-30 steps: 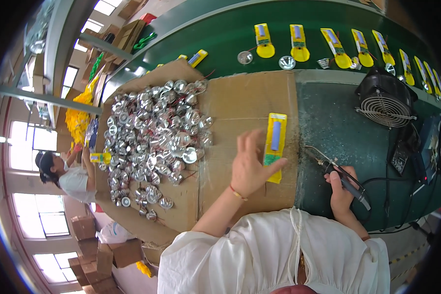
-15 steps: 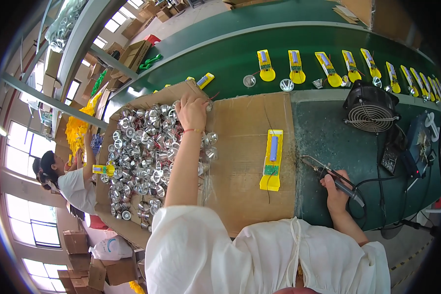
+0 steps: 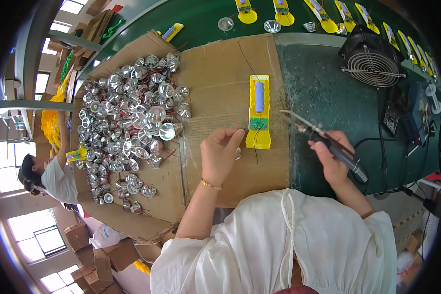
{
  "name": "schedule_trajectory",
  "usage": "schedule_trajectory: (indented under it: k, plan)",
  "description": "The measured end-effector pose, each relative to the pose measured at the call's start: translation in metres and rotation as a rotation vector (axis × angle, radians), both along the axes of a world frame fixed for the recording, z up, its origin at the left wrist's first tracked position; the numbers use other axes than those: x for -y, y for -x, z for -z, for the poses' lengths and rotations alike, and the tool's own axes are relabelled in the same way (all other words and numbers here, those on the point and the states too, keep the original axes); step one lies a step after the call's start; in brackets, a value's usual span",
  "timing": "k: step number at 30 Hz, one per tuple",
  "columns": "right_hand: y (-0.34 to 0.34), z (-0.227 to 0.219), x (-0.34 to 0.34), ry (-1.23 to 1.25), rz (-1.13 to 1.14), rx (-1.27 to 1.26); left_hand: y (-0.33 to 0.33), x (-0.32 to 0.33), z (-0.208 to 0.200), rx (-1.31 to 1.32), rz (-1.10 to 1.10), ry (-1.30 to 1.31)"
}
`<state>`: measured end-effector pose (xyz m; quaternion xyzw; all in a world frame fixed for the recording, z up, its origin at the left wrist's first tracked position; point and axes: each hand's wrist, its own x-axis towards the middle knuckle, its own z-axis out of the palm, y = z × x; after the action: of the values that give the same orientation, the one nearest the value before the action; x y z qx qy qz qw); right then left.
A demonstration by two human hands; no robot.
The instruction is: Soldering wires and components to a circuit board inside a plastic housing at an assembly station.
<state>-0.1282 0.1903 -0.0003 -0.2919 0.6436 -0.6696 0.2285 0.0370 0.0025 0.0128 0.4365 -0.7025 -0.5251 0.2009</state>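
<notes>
My left hand (image 3: 221,153) is closed in a pinch over the cardboard sheet (image 3: 215,73), holding a small silver reflector lamp (image 3: 238,153) by its thin wires; my fingers mostly hide it. Just right of that hand lies a yellow plastic flashlight shell (image 3: 258,139), fitted with a purple battery cell (image 3: 259,96) and a green circuit board (image 3: 258,123). Loose thin wires stick out at both its ends. My right hand (image 3: 332,156) grips a soldering iron (image 3: 339,153) by its dark handle. The iron's tip points up and left, short of the shell's right side.
Many silver reflector lamps (image 3: 132,117) fill a cardboard box (image 3: 147,223) at left. A round-grilled fan (image 3: 372,63) and a blue soldering station (image 3: 417,120) stand at right, with cables trailing. More yellow shells (image 3: 284,17) line the far green bench. Another person (image 3: 56,176) works far left.
My left hand has come out of the reflector pile, moving right and nearer me with a lamp. The iron's tip has come closer to the shell. The whole view has shifted.
</notes>
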Motion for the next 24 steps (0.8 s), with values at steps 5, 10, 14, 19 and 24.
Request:
schedule_trajectory:
  k: [5, 10, 14, 19, 24]
  plan:
    - [-0.012, -0.009, 0.01, -0.117, -0.152, -0.275, 0.012, -0.007, 0.007, -0.02, 0.007, 0.001]
    - [-0.021, -0.004, 0.013, -0.091, -0.106, -0.187, 0.01, -0.013, 0.012, 0.004, 0.009, 0.102]
    - [-0.023, 0.004, 0.015, -0.071, -0.09, -0.131, 0.013, -0.015, 0.008, 0.007, 0.015, 0.158]
    - [-0.022, 0.0, 0.016, -0.092, -0.126, -0.14, 0.013, -0.013, 0.01, 0.012, 0.0, 0.123]
    - [-0.025, 0.002, 0.016, -0.044, -0.101, -0.05, 0.013, -0.012, 0.011, 0.014, -0.015, 0.084]
